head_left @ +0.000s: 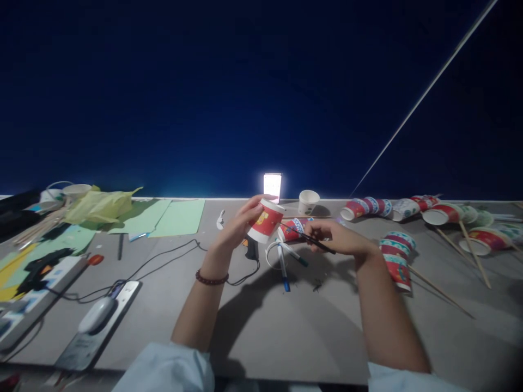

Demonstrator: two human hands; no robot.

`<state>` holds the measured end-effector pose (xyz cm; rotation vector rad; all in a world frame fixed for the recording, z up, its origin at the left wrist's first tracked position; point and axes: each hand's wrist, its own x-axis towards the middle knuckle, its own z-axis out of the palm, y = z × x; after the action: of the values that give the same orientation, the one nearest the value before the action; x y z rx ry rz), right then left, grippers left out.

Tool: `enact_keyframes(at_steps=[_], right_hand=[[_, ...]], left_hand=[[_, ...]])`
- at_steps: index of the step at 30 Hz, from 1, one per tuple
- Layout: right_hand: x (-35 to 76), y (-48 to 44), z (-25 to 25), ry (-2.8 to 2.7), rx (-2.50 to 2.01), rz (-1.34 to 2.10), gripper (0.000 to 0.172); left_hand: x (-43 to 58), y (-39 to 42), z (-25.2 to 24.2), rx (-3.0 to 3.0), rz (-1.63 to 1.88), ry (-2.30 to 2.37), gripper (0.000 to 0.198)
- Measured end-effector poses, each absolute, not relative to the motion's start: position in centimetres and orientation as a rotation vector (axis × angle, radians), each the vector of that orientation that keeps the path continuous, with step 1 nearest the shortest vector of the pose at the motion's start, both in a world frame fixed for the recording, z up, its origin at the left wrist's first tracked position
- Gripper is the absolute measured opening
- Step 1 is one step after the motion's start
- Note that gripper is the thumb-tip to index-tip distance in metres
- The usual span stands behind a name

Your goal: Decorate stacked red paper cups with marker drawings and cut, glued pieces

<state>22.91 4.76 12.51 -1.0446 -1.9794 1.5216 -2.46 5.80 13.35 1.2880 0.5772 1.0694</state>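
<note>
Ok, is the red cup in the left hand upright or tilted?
Tilted: in the left hand, the red cup leans, its upper end farther right than its lower end. Which end is open, I cannot tell.

Left hand (240, 219) curled, right hand (329, 236) pinched, bare forearms (201, 313) angled inward

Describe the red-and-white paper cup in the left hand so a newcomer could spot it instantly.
Find the bright, glowing rectangular screen against the dark blue backdrop. Just below it, the left hand holds the red-and-white paper cup, yellow-printed on its side. Unlike the patterned paper-cup stacks on the grey table at right, it is held up in the air.
</note>
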Motion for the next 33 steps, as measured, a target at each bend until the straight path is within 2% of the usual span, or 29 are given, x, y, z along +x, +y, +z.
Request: enact_keyframes(at_steps=[5, 8, 14, 26, 33], right_hand=[[22.8, 4.8, 12.5, -1.984, -0.914, 1.587, 0.032], [22.5, 4.7, 12.5, -2.022, -0.831, 1.607, 0.031], [22.6, 4.7, 12.9, -2.049, -0.791, 1.565, 0.033], [23.2, 4.7, 13.2, -2.008, -0.902, 1.477, 0.038], [22.7, 5.0, 12.7, -1.998, -0.875, 1.5, 0.034]], left_hand=[[-2.5, 6.7, 12.7, 1.142, 1.384, 0.649, 0.027], [-2.7, 7.1, 12.5, 1.114, 1.459, 0.648, 0.029], [-2.6, 7.0, 12.6, 1.149, 1.51, 0.656, 0.039], [-2.8, 7.0, 12.6, 1.142, 1.654, 0.677, 0.037], [-2.5, 6.8, 12.5, 1.243, 1.537, 0.686, 0.044]])
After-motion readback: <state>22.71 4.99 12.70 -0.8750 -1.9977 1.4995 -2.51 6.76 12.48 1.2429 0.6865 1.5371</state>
